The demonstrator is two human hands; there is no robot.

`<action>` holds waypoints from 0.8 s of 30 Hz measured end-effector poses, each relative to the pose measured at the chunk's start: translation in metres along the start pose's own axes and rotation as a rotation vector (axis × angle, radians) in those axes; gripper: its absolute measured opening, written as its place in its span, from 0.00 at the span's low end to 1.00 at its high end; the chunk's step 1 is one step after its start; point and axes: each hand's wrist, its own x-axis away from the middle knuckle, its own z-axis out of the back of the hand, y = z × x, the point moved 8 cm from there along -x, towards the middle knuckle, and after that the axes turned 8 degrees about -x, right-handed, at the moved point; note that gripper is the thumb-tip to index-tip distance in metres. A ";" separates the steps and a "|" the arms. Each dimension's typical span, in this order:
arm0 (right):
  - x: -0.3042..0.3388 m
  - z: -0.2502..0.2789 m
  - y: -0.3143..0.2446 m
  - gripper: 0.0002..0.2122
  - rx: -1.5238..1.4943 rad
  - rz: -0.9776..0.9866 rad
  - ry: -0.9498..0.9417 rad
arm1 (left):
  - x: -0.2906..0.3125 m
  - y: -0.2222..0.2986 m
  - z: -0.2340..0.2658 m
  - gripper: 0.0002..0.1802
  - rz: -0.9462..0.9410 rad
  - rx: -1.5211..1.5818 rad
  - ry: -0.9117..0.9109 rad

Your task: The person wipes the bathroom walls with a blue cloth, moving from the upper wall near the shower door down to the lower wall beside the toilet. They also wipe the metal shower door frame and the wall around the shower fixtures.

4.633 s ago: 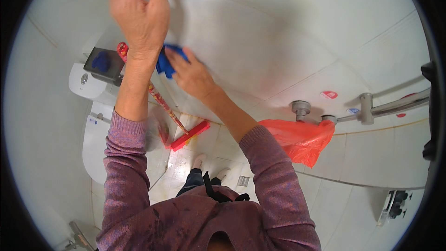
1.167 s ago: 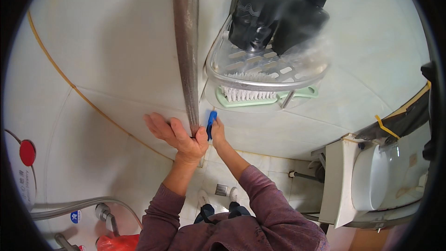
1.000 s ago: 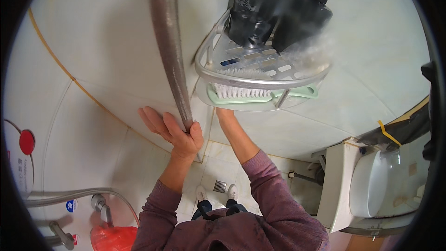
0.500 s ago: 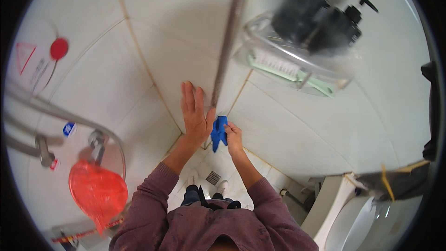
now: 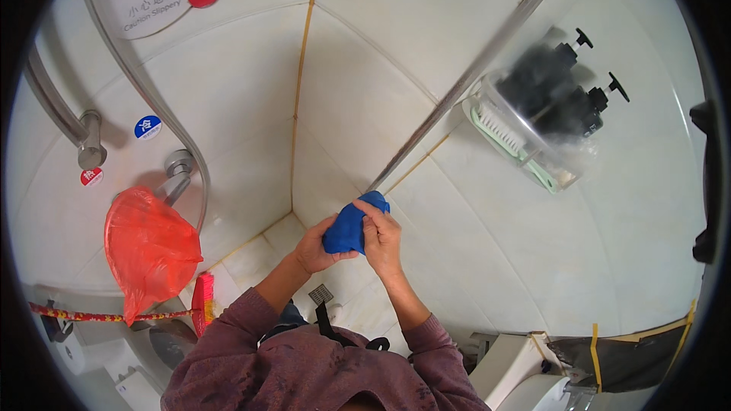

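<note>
A blue cloth [image 5: 347,230], bunched into a folded wad, is held between both hands in front of my body. My left hand [image 5: 315,248] cups it from the left and below, fingers curled under it. From the right, my right hand [image 5: 382,242] grips the cloth with thumb and fingers pressed over its top. Just beyond the cloth, the lower end of a metal pole [image 5: 426,125] runs up along the white tiled wall [image 5: 358,84].
On the right wall a clear corner shelf [image 5: 525,129] holds two black pump bottles [image 5: 533,80] and a pale green brush [image 5: 502,133]. A red plastic bag [image 5: 152,247] covers something below the shower tap [image 5: 179,171] at left. A broom [image 5: 204,301], floor drain [image 5: 320,294] and white basin [image 5: 533,392] lie lower.
My left hand has come off the wall and closed on the cloth. The cloth, hanging from my right hand before, is now gathered between both hands. My view has turned.
</note>
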 end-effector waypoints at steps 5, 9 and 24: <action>-0.024 0.022 -0.073 0.15 0.023 0.213 0.159 | 0.011 0.093 -0.060 0.16 -0.532 -0.515 0.233; -0.045 0.036 -0.106 0.19 -0.207 0.264 0.185 | 0.034 0.178 -0.149 0.17 -1.312 -0.919 0.278; -0.033 0.054 0.032 0.18 -0.112 -0.047 0.526 | -0.023 0.154 -0.226 0.34 -1.940 -1.653 0.294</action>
